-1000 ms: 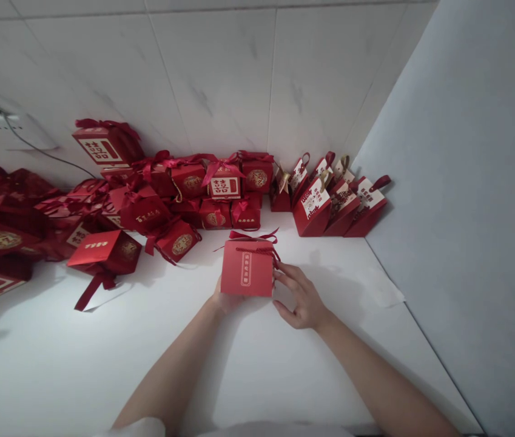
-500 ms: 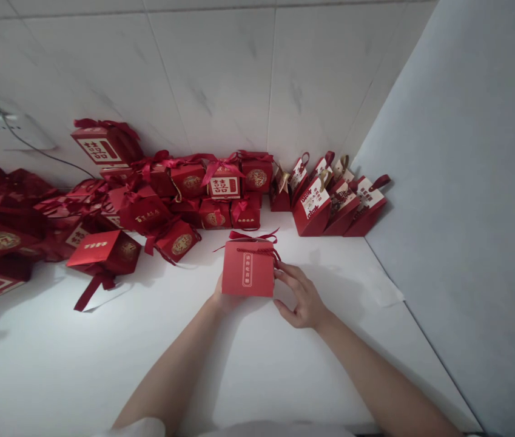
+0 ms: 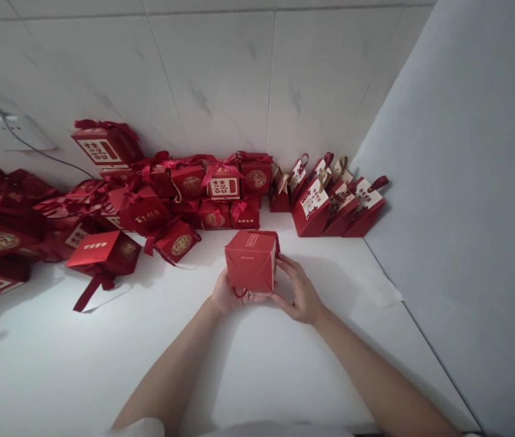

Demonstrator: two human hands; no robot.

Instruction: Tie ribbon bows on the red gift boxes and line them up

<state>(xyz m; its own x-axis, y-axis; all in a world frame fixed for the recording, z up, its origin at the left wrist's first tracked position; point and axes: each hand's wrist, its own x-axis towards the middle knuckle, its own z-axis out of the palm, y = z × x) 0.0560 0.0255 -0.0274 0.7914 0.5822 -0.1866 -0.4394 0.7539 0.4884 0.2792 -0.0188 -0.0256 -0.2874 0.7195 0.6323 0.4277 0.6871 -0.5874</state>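
I hold a small red gift box between both hands, just above the white table. The box is tipped so that its folded bottom faces me; a bit of dark red ribbon hangs under it. My left hand grips its left lower side, with the fingers curled behind the box. My right hand clasps its right side, thumb and fingers pressed on it.
Many red gift boxes with ribbons are heaped along the tiled wall at the left and middle. A row of red bags with white tags stands in the right corner. A grey panel bounds the table's right side.
The box has been turned: a second ago its flat printed face with ribbon on top faced me, now its folded bottom does. Both hands stayed on it.
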